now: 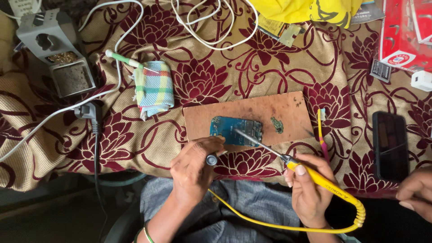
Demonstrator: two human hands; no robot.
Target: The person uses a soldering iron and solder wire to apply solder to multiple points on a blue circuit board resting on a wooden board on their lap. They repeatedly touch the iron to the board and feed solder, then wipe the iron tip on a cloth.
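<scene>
A blue circuit board [236, 130] lies on a brown wooden board [252, 113] on the patterned cloth. My right hand [308, 191] grips a yellow-handled soldering iron [317, 177]; its metal tip rests on the circuit board. My left hand [194, 167] sits at the wooden board's near edge, fingertips against the circuit board, holding a small dark round-ended thing [211, 159]. A yellow coiled cord [315, 225] loops from the iron's handle across my lap.
A small green board piece [276, 124] lies on the wood. A pink toothbrush [322, 135], dark phone [390, 146], folded plaid cloth [154, 88], grey iron stand [58, 49], black plug [87, 110], white cables and red box [405, 36] surround it. Another person's hand [416, 191] shows at right.
</scene>
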